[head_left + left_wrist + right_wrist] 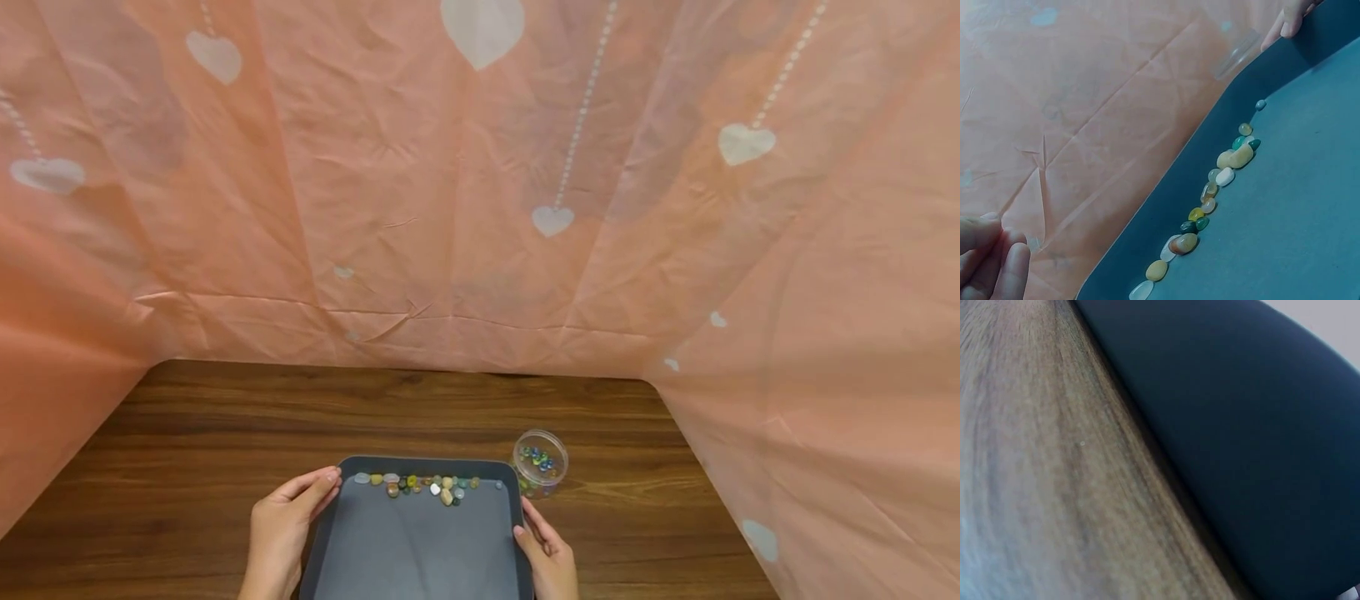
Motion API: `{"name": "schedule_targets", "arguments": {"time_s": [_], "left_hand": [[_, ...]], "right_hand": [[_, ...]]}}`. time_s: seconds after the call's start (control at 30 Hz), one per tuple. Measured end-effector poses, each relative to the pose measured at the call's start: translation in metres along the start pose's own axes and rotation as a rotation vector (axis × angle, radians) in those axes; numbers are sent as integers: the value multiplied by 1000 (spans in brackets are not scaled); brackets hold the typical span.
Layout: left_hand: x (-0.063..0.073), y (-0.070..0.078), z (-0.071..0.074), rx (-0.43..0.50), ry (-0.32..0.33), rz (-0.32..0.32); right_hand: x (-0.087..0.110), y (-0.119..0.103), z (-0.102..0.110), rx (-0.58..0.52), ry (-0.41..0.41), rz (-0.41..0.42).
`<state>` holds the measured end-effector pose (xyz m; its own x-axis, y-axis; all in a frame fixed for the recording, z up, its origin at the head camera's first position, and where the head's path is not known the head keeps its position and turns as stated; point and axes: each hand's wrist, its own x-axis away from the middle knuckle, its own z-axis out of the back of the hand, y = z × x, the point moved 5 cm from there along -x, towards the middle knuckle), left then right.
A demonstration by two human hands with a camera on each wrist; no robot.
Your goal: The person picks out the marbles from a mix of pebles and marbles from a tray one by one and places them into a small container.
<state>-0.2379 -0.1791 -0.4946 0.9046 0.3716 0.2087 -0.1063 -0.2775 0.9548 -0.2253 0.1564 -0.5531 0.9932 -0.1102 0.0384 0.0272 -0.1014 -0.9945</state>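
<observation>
A dark grey-blue tray lies at the front of the wooden table. Along its far wall runs a loose row of small polished stones, cream, yellow, green, brown and clear, with a small bluish stone near the far right corner. My right hand grips the tray's right side, thumb at the rim and fingers outside. Beside the far left corner is my left hand, thumb and fingertips drawn together. The left wrist view shows the left hand apart from the far wall; I cannot tell whether it pinches anything.
Just beyond the tray's far right corner stands a clear round container with blue and green glass pieces inside. Orange sheeting printed with pale hearts encloses the back and both sides of the wooden table.
</observation>
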Motion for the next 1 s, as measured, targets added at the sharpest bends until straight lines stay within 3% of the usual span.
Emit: {"name": "schedule_targets", "arguments": {"time_s": [0.5,0.73,1.0], "left_hand": [[2,-1,-2,-22,-4,8],[4,-5,-5,-59,0,10],[6,-9,-9,-28,-24,10]], "right_hand": [[1,-1,-2,7,23,-49],[0,0,-3,44,31,-28],[1,-2,-2,41,39,-14]]}}
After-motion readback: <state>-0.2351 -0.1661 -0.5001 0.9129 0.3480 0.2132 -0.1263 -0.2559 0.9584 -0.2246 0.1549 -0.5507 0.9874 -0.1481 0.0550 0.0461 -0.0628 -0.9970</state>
